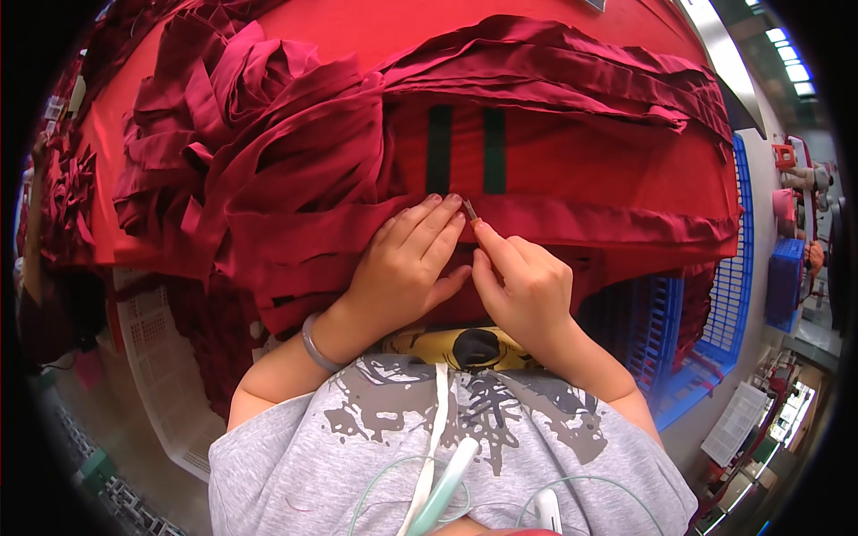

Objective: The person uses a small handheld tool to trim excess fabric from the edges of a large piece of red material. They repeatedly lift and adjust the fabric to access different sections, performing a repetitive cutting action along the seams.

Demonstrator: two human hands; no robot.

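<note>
My left hand (408, 256) lies flat on a long dark-red fabric strip (599, 218), its fingers close together and stretched out. Just right of its fingertips, my right hand (527, 281) pinches a small pointed metal-tipped tool (471, 212); most of the tool is hidden in the fingers, so its exact kind does not show. The tip is at the strip, beside my left fingers. Beyond my hands, two dark green bands (439, 147) run across the bright red cloth (554, 152) covering the work surface.
A large heap of dark-red fabric (268, 134) fills the left of the surface, and more folded strips (554, 67) lie along its far side. Blue plastic crates (735, 259) stand at the right, and a white crate (161, 357) stands low at the left.
</note>
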